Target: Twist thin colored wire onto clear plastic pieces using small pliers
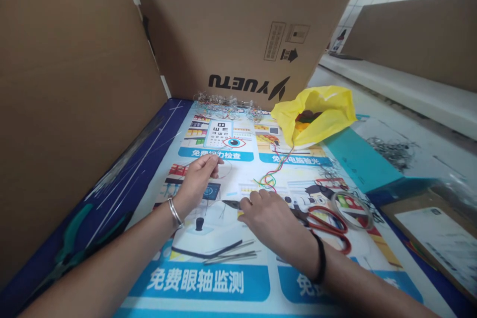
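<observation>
My left hand (pixel 196 182), with a silver bangle at the wrist, is closed in a pinch on a thin loop of wire (pixel 223 169) over the printed poster (pixel 208 278). My right hand (pixel 270 218), with a black band at the wrist, is closed on small dark pliers (pixel 231 204) whose tip points left toward the left hand. Coloured strands (pixel 274 169) trail from a yellow plastic bag (pixel 316 109) to just beyond my right hand.
Red-handled scissors (pixel 330 223) and a clear tape roll (pixel 352 207) lie right of my right hand. Short metal wires (pixel 231 256) lie near me. Teal pliers (pixel 74 238) lie at the left. Cardboard walls (pixel 238 20) enclose the back and left. A wire tangle (pixel 227 104) lies at the back.
</observation>
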Action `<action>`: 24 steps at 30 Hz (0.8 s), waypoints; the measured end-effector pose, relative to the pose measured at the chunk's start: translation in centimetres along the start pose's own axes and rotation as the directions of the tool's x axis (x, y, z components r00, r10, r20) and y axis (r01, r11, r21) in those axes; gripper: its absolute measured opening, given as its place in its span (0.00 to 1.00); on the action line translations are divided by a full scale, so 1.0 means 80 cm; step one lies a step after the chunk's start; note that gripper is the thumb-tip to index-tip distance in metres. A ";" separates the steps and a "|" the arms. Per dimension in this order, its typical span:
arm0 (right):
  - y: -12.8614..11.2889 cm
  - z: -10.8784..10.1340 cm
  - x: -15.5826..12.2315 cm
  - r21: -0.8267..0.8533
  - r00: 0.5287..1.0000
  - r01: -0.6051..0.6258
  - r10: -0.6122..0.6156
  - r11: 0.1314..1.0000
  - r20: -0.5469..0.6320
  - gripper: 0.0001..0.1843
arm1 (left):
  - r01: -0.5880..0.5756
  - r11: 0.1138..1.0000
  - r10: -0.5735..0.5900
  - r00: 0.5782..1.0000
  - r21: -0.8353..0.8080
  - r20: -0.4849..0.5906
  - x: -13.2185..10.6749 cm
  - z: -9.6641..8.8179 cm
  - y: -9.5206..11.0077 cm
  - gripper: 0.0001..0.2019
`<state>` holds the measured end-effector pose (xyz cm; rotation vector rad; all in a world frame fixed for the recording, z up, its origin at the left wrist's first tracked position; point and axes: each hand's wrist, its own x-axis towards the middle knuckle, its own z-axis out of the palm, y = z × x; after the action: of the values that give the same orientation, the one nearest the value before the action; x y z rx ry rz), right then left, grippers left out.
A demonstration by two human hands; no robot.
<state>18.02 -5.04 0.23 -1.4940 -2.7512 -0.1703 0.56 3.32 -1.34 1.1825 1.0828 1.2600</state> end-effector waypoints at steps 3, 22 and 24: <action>0.017 -0.009 0.000 -0.029 0.999 -0.033 0.032 0.999 -0.036 0.10 | -0.009 0.999 0.008 1.000 0.041 0.024 0.001 -0.001 0.001 0.14; 0.054 -0.017 0.002 -0.174 0.979 -0.135 0.105 0.975 -0.173 0.09 | 0.210 0.977 -0.205 0.852 0.046 0.482 -0.009 0.000 0.014 0.17; 0.053 -0.017 0.002 -0.150 0.979 -0.131 0.104 0.980 -0.177 0.09 | 0.188 0.982 -0.179 0.853 0.032 0.491 -0.008 0.000 0.013 0.17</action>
<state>21.43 -2.71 1.96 -1.5922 -2.5616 -0.5032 0.40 2.64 -0.37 1.2637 0.7760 0.7539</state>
